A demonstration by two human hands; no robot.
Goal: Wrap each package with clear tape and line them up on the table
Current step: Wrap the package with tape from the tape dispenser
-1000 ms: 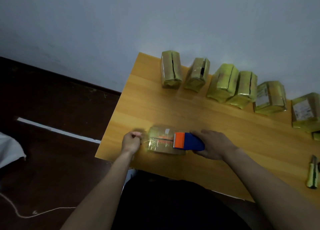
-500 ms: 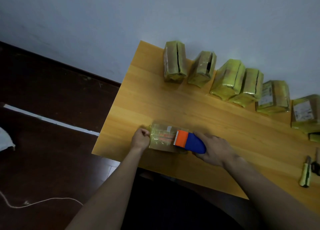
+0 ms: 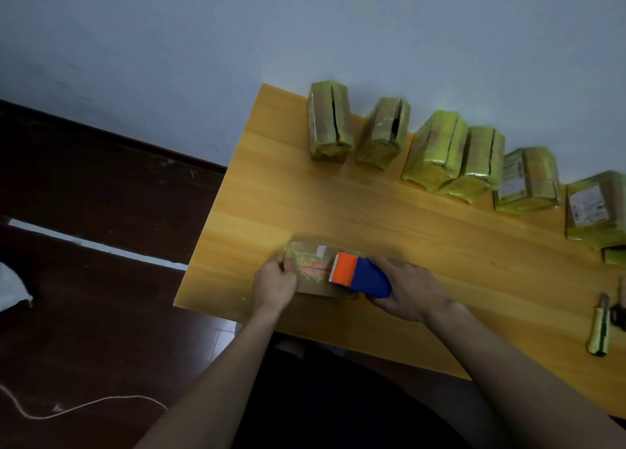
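A small brown package (image 3: 310, 257) with shiny tape on top lies near the front left corner of the wooden table (image 3: 372, 211). My left hand (image 3: 274, 287) grips its left end, fingers curled over the edge. My right hand (image 3: 411, 292) holds a blue and orange tape dispenser (image 3: 360, 276) that rests on the package's right part, its toothed orange end pointing left. Several wrapped packages (image 3: 437, 152) stand in a row along the back edge by the wall.
A yellow-green utility knife (image 3: 599, 326) lies at the table's right, with a dark tool partly visible beside it. The table's left edge drops to a dark floor (image 3: 84, 279) with a white cord and a white cloth.
My left hand moved right from beside the package onto its left end. The dispenser stayed on the package. The camera view shifted a little.
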